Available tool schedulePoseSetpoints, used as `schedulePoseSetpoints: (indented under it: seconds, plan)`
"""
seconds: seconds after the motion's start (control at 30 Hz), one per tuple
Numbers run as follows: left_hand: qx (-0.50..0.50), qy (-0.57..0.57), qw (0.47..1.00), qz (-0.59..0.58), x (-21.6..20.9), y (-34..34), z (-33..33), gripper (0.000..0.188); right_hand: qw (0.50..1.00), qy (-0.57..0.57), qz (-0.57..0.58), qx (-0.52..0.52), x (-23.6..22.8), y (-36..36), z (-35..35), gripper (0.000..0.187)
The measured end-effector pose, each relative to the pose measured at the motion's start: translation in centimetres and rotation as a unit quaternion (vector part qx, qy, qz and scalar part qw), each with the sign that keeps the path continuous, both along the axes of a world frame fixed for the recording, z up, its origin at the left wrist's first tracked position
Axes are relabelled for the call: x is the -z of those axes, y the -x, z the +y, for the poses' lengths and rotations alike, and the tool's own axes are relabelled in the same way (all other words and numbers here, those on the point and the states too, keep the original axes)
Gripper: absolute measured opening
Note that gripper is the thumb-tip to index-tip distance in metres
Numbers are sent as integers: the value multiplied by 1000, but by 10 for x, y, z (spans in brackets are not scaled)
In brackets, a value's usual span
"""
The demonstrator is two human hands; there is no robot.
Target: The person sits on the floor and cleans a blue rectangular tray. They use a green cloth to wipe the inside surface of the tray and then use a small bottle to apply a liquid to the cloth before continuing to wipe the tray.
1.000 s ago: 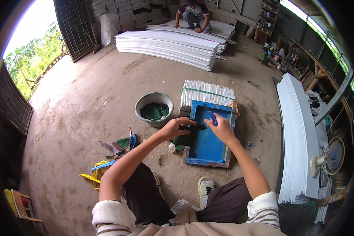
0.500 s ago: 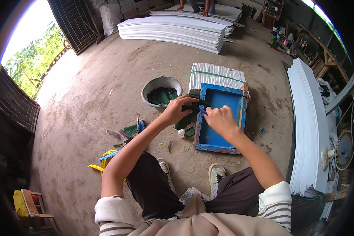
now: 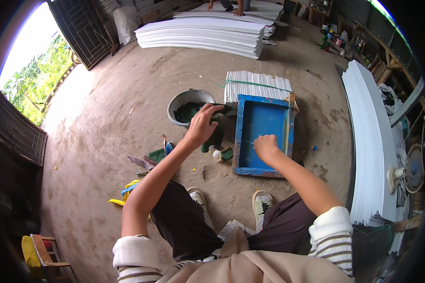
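Note:
My left hand (image 3: 201,127) is beside the bucket, thumb and fingers curled on a dark green cloth (image 3: 215,137) that hangs below it. Over the blue-framed screen (image 3: 241,137), my right hand (image 3: 267,148) is closed. A thin, light, stick-like piece (image 3: 250,142) juts out of its left side; the rest of it is hidden in the fingers. The grey bucket (image 3: 171,112) holds more dark green cloth (image 3: 186,112). By the screen's lower left lie a small white roundish thing (image 3: 217,156) and a green scrap (image 3: 227,153).
Behind the screen lies a bundle of white sheets (image 3: 257,84) tied with green strap. Scraps (image 3: 148,160) and yellow strips (image 3: 118,202) lie left. White stacks stand far off (image 3: 198,35) and right (image 3: 370,151), near a fan (image 3: 413,170). Another person's hands (image 3: 239,12) rest at the back.
My right hand has moved down and right, away from my left hand, over the screen's middle. My left hand has shifted slightly left and up with the cloth. The view has tilted a little.

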State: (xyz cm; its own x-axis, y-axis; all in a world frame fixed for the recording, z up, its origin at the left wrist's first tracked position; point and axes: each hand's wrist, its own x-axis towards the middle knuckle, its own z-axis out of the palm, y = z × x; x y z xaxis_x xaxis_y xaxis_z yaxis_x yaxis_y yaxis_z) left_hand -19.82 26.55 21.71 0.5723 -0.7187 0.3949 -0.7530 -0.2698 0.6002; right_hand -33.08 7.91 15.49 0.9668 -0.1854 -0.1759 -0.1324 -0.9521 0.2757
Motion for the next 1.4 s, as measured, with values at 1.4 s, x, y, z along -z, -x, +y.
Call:
schedulePoseSetpoints:
  seconds: [1.4]
  plan:
    - [150,-2,981,122,72,24,-27,25,750,-640,-154,69,-1,-12,-27,25]
